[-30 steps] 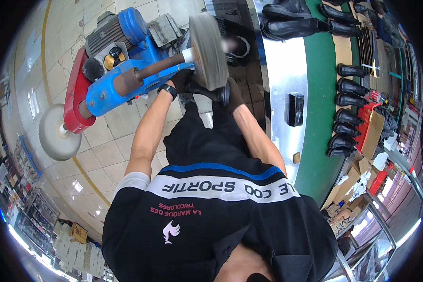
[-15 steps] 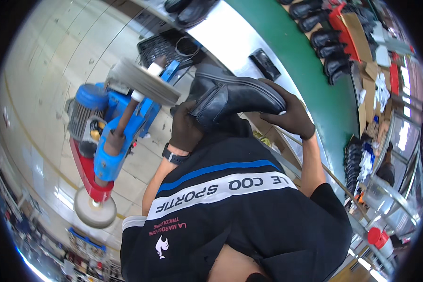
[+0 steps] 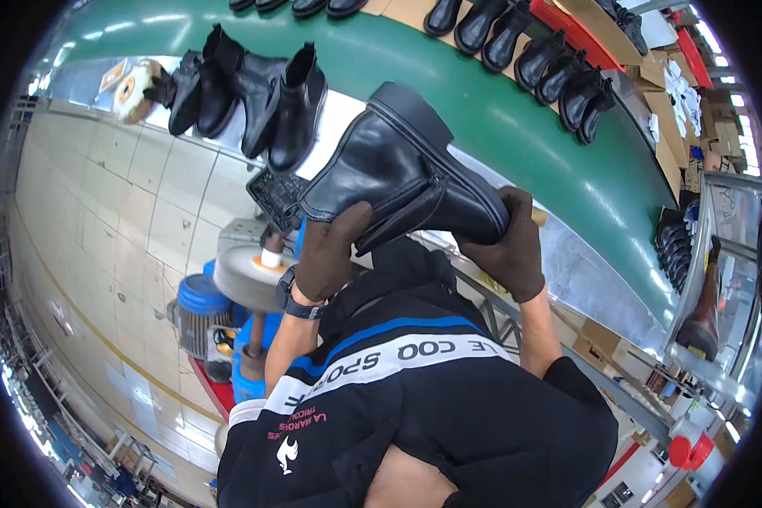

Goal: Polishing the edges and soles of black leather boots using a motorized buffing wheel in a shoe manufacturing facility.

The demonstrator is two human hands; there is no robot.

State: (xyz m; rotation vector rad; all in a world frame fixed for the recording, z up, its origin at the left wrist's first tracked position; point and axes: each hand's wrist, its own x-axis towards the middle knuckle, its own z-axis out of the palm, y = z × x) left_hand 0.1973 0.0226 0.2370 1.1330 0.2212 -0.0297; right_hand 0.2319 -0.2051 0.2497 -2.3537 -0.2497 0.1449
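Observation:
A black leather ankle boot (image 3: 377, 161) is held up in front of me, tilted, its sole facing up and away and its toe pointing right. My left hand (image 3: 330, 254), in a dark brown glove, is closed on the top of its shaft, thumb on the leather. At the other end, my gloved right hand (image 3: 512, 254) grips the toe. Some of the left fingers are hidden behind the shaft. Close to my left wrist is the pale buffing wheel (image 3: 244, 278) of a polishing machine with a blue motor (image 3: 201, 296).
Beyond the boot runs a green-topped bench (image 3: 516, 127) with a pale metal edge. Several black boots (image 3: 296, 106) stand on its near left edge, and more dark shoes (image 3: 533, 63) line the far side. A black plastic crate (image 3: 273, 196) sits low behind the wheel.
The boot has been raised and turned, away from the buffing wheel and closer to view, with both hands still on it. My view has shifted toward the bench, showing more boots.

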